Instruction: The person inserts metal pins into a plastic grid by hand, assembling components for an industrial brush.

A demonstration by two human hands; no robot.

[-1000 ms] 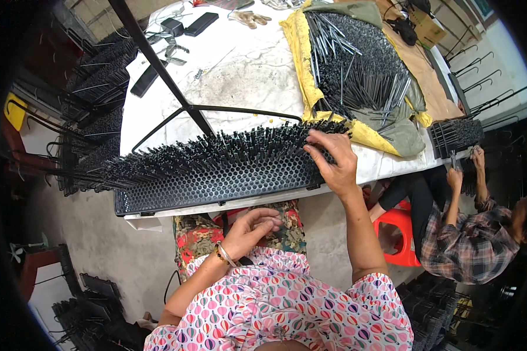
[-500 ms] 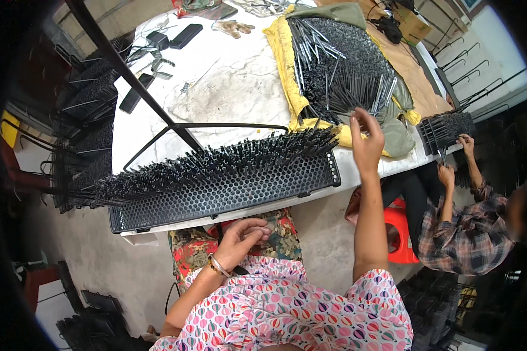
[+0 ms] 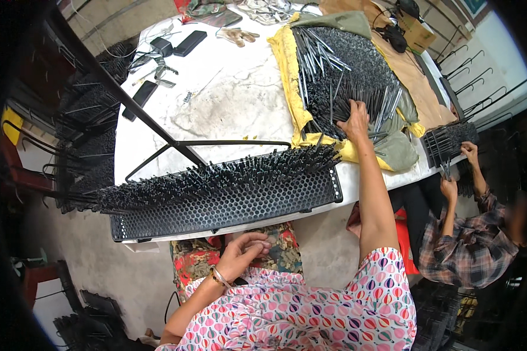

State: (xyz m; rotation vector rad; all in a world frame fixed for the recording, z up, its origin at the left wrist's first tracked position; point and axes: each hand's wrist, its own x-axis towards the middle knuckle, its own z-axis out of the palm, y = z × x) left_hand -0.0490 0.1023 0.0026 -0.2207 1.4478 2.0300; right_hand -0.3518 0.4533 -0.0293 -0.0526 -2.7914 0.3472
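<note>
Right hand (image 3: 355, 121) at dark rods (image 3: 346, 73) in yellow-edged sack (image 3: 288, 82), far right on worktop (image 3: 249, 76); thumb and fingers apart, grip unclear. Left hand (image 3: 240, 255) loosely curled near lap (image 3: 286, 245), can't tell if pinching.

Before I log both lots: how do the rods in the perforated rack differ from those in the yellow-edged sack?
Racked rods stand on end in the perforated rack; sacked rods lie piled in the yellow-edged sack, some crossing. The right hand is at the sacked rods, away from the racked rods. Both lots are thin and mostly dark.
</note>
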